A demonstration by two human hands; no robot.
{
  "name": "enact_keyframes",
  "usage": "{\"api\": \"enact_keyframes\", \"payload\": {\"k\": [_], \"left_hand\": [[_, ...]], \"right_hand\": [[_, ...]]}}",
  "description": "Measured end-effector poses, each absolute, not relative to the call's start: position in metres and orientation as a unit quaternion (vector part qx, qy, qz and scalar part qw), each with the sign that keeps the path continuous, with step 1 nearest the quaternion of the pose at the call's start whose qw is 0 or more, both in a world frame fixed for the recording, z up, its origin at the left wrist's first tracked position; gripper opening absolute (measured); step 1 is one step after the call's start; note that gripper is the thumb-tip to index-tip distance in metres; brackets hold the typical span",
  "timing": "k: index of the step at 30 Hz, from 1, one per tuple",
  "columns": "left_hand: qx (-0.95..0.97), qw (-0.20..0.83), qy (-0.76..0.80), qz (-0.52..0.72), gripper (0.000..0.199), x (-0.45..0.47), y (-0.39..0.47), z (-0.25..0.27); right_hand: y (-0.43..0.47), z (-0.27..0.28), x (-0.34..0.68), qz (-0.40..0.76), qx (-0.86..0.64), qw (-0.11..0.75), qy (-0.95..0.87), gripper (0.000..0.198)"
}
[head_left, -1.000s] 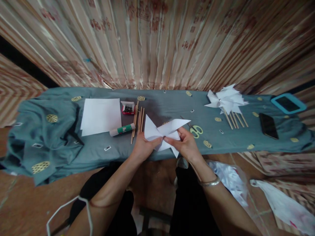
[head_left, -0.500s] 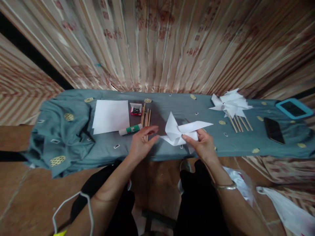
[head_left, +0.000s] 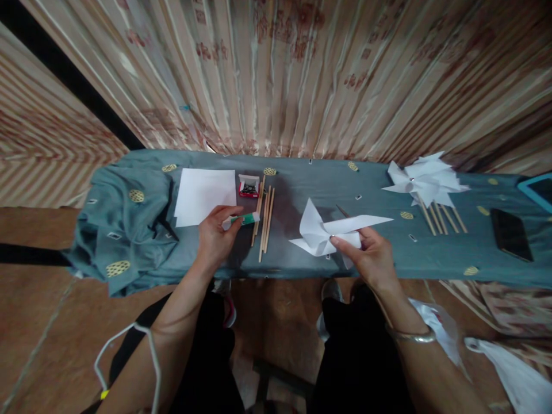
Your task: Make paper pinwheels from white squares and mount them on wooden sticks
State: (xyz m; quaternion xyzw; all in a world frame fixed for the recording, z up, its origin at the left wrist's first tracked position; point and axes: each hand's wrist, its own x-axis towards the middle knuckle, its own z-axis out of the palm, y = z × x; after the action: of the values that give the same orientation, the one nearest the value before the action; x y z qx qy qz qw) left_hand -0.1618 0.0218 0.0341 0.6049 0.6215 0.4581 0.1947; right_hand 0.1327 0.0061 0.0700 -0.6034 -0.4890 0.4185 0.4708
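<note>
Your left hand [head_left: 218, 237] covers part of the glue stick [head_left: 249, 218], so you cannot tell whether it is gripped, and some fingers of your right hand [head_left: 376, 256] vanish behind the paper pinwheel [head_left: 318, 234]. The dark pieces [head_left: 249, 188] in the red box [head_left: 249, 195] are too small to identify; the right edge crops your blue-framed tablet [head_left: 541, 190].
</note>
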Motion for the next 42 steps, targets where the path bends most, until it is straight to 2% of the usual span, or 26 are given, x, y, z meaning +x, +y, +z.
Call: {"api": "enact_keyframes", "payload": {"k": [5, 10, 15, 26, 31, 38, 42], "left_hand": [[0.626, 0.176, 0.633, 0.420, 0.027, -0.164, 0.022, 0.029], [0.642, 0.162, 0.631, 0.405, 0.028, -0.165, 0.024, 0.028], [0.648, 0.160, 0.629, 0.400, 0.026, -0.167, 0.024, 0.029], [0.646, 0.164, 0.633, 0.393, 0.026, -0.167, 0.026, 0.030], [0.657, 0.136, 0.628, 0.393, 0.021, -0.167, 0.028, 0.031], [0.784, 0.088, 0.555, 0.262, 0.021, -0.122, 0.028, 0.028], [0.782, 0.047, 0.586, 0.207, 0.033, -0.104, 0.036, 0.021]], "right_hand": [[0.010, 0.071, 0.135, 0.416, -0.609, 0.484, -0.471, 0.039], [0.015, 0.071, 0.126, 0.500, -0.569, 0.528, -0.384, 0.037], [0.018, 0.070, 0.116, 0.551, -0.541, 0.522, -0.363, 0.036], [0.015, 0.063, 0.110, 0.553, -0.552, 0.489, -0.389, 0.037], [0.019, 0.065, 0.115, 0.547, -0.546, 0.513, -0.373, 0.038], [0.021, 0.062, 0.122, 0.531, -0.547, 0.538, -0.360, 0.033], [0.020, 0.060, 0.121, 0.537, -0.537, 0.539, -0.365, 0.034]]}}
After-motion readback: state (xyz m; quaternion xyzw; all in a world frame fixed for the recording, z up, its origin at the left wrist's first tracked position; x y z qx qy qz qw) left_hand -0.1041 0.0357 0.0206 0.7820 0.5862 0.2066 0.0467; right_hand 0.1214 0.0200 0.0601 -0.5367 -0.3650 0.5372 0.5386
